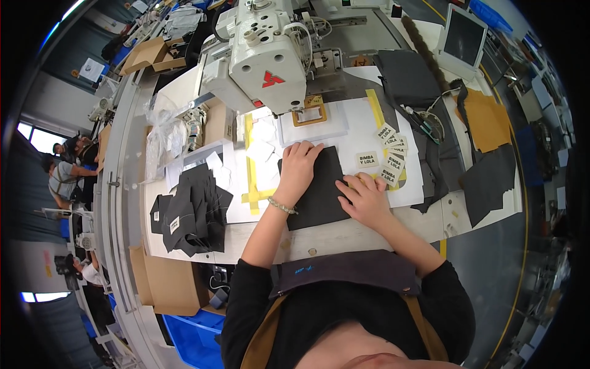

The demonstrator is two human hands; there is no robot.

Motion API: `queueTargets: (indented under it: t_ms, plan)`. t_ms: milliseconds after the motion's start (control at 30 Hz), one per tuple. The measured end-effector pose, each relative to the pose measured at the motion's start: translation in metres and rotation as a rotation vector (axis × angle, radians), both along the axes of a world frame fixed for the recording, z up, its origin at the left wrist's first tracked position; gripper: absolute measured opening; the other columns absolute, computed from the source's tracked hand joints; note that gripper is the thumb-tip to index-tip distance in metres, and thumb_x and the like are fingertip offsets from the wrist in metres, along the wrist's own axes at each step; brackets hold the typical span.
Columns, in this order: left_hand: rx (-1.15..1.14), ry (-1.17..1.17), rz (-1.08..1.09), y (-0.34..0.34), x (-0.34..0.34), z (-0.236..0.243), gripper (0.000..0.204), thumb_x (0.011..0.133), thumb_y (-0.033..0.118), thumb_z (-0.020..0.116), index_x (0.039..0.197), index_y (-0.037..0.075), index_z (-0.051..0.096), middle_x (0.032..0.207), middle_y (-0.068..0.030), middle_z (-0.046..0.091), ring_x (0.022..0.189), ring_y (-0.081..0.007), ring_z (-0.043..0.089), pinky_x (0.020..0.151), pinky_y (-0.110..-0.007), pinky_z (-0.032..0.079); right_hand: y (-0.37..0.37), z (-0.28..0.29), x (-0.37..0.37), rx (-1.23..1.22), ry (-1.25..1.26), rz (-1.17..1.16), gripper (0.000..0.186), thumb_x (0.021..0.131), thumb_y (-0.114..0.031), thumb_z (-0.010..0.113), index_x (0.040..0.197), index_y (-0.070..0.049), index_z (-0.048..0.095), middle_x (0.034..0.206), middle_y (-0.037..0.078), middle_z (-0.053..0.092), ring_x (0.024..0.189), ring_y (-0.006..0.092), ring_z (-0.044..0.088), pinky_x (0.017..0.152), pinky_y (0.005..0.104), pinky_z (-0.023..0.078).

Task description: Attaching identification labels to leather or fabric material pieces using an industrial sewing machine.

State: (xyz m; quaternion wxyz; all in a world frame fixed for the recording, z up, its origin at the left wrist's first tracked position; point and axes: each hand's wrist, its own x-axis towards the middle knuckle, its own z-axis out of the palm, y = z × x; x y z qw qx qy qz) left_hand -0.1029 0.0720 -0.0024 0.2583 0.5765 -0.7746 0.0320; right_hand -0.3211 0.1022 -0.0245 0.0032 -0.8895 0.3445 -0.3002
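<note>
Fingers of the left hand point(297, 170) lie close together, gently bent, resting on the upper part of the black cloth point(316, 200) without clamping it. The right hand point(367, 202) is half open, fingers apart, some tips touching the cloth's right edge. The cloth lies flat on the table point(344, 242), before the sewing machine point(268, 74). Labels point(394, 161) fan out just beyond the right hand; dark pieces point(196, 212) pile up left.
</note>
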Motion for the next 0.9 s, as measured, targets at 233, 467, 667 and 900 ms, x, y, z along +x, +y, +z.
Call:
queueTargets:
  t_ms: [233,467,667,900]
  plan:
    - [-0.085,0.022,-0.030,0.006,0.000,-0.008,0.033,0.078,-0.001,0.056,0.108,0.008,0.068,0.089,-0.0036,0.060,0.089,-0.0221,0.059,0.089,-0.036,0.044,0.006,-0.001,0.000,-0.022,-0.035,-0.003,0.034,0.080,-0.028,0.070,0.111,-0.015,0.068,0.115,-0.004,0.057,0.111,0.0168,0.048,0.084,0.0397,0.029]
    - [-0.119,-0.006,0.007,0.012,-0.001,-0.009,0.021,0.080,0.003,0.061,0.099,0.009,0.069,0.086,-0.0021,0.060,0.088,-0.0214,0.059,0.085,-0.036,0.042,0.014,-0.012,0.001,-0.057,-0.045,0.009,0.035,0.081,-0.028,0.069,0.113,-0.014,0.067,0.117,-0.002,0.056,0.113,0.0188,0.048,0.090,0.0412,0.029]
    - [-0.106,0.127,-0.002,0.011,0.009,0.000,0.013,0.080,0.006,0.069,0.093,0.011,0.067,0.087,-0.0007,0.062,0.088,-0.0209,0.059,0.086,-0.038,0.039,0.016,-0.012,0.002,-0.076,-0.025,0.027,0.036,0.082,-0.027,0.068,0.116,-0.015,0.066,0.123,-0.001,0.056,0.115,0.0198,0.047,0.091,0.0411,0.029]
    - [-0.373,0.127,-0.248,0.041,0.009,0.017,0.019,0.075,0.005,0.075,0.090,0.009,0.065,0.074,-0.0014,0.061,0.067,-0.0192,0.059,0.058,-0.032,0.042,0.016,0.017,-0.003,-0.103,-0.148,0.062,0.042,0.080,-0.019,0.069,0.121,-0.029,0.067,0.140,0.006,0.049,0.114,0.0238,0.047,0.091,0.0392,0.031]
